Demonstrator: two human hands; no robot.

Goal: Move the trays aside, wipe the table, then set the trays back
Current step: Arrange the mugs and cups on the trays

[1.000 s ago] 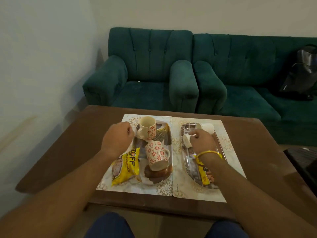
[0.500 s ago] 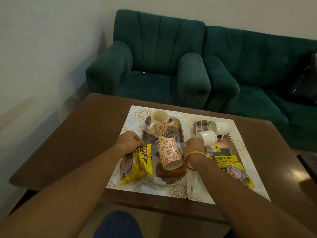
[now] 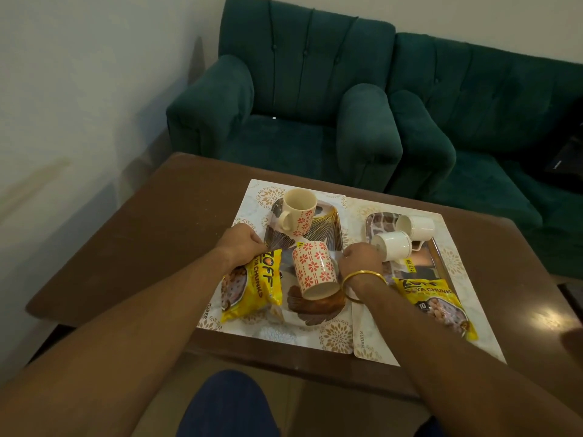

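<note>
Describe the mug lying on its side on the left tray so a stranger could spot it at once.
Start at the brown table and find the left of the two trays, the one with gold fan lines. Two cream mugs with red flowers sit on it. The tipped mug is the nearer one, lying between the person's hands with its open mouth towards the camera, while the other mug stands upright behind it.

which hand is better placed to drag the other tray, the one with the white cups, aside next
Right, probably. The right hand sits at the gap between the trays, next to the white-cup tray. The left hand grips the far left edge of the patterned tray.
</note>
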